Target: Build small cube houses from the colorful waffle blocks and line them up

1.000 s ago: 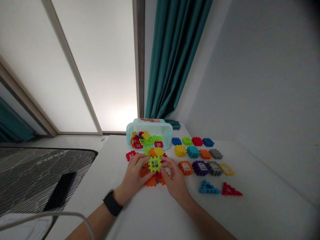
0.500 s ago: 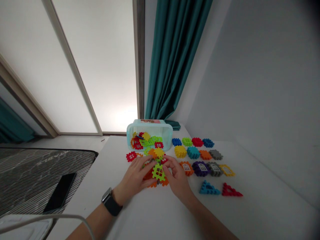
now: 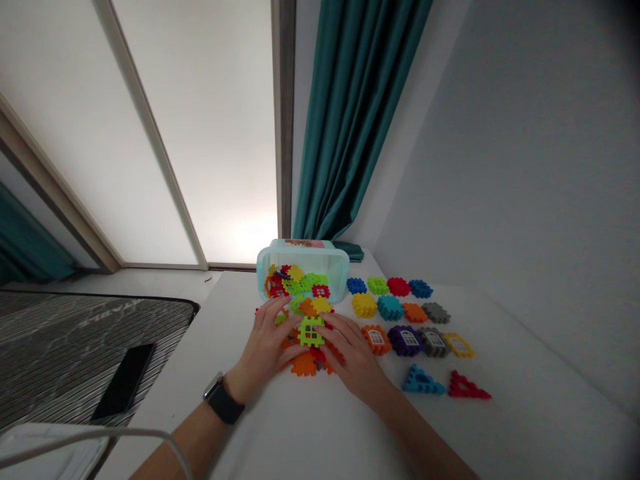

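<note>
A lime-green window block [image 3: 311, 331], square with notched edges and a four-pane opening, is held between my two hands above a loose pile. My left hand [image 3: 267, 340], with a black watch on the wrist, grips its left side with thumb and fingers. From the right, my right hand [image 3: 353, 357] has its fingertips on the opposite edge. Beneath and around lie orange blocks [image 3: 304, 365] and red pieces, partly covered by the hands. Just behind the green block sits a yellow block [image 3: 321, 305].
A pale blue tub [image 3: 344, 273] lies on its side at the back, with mixed blocks inside. To the right stand rows of stacked blocks sorted by colour, such as a purple window stack [image 3: 405, 341]. Blue [image 3: 423, 380] and red triangles [image 3: 469, 386] lie nearer. A phone [image 3: 123, 382] is at left.
The green window block was tilted and shifted right and nearer half a second ago; now it faces me again, a little left. My right hand's fingers have spread along its edge.
</note>
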Demonstrator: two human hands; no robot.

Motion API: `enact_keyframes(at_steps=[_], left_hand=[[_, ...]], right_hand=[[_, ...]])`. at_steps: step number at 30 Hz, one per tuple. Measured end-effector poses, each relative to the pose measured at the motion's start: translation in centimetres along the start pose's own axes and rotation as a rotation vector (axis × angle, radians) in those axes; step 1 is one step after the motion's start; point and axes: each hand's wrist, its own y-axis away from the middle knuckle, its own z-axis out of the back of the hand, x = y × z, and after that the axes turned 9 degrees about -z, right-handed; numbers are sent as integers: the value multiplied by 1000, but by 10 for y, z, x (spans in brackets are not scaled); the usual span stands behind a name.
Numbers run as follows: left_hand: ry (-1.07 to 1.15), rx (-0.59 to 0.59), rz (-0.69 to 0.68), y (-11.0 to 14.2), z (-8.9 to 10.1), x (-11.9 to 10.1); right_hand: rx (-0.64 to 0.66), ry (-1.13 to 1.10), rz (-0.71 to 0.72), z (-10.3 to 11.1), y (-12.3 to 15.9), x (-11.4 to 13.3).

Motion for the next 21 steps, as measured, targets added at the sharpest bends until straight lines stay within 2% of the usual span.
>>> enact_keyframes(at_steps=[3, 7, 21], left_hand=[[-1, -21, -20, 0, -1, 0], [7, -38, -10, -1, -3, -1], [229, -23, 147, 2, -4, -4]], right_hand=[[-43, 30, 47, -1, -1, -1], [-69, 22, 43, -2, 0, 0], [-92, -74, -20, -2, 1, 5]])
